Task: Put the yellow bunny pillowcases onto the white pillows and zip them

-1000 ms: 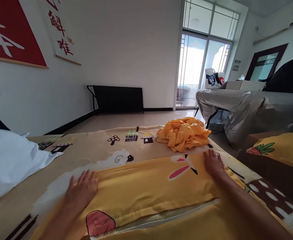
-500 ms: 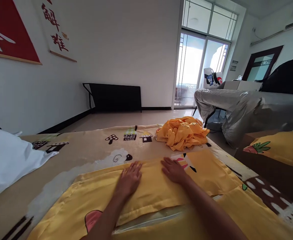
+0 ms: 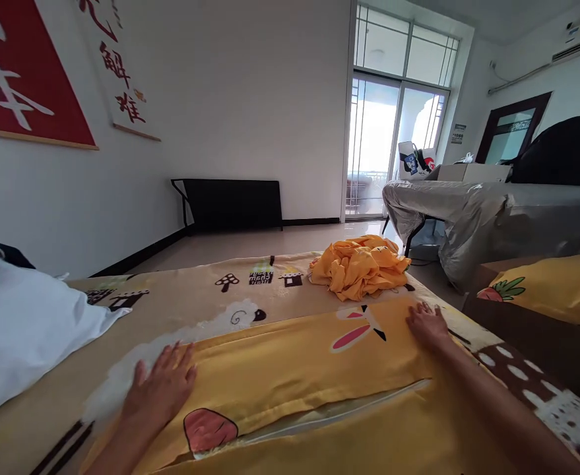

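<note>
A yellow pillowcase (image 3: 290,359) lies flat in front of me, printed with rabbit ears near its far edge and a red carrot at the lower left. A long slit with a pale edge runs across it, gaping a little. My left hand (image 3: 163,379) rests on its left far corner, fingers spread. At the right far corner my right hand (image 3: 428,323) lies flat with fingers apart. Neither hand grips anything. Just beyond the case sits a crumpled heap of orange fabric (image 3: 361,267).
Under everything is a beige patterned blanket (image 3: 171,290). White fabric (image 3: 32,330) lies at the left. On the right, another yellow printed cloth (image 3: 557,290) rests on a brown box (image 3: 527,349). Behind stands a table (image 3: 492,204) covered in plastic. A black folded panel (image 3: 235,204) leans against the wall.
My hands have slid apart from the middle of the pillowcase, the left to the left corner and the right to the right corner. The rabbit ears are now uncovered.
</note>
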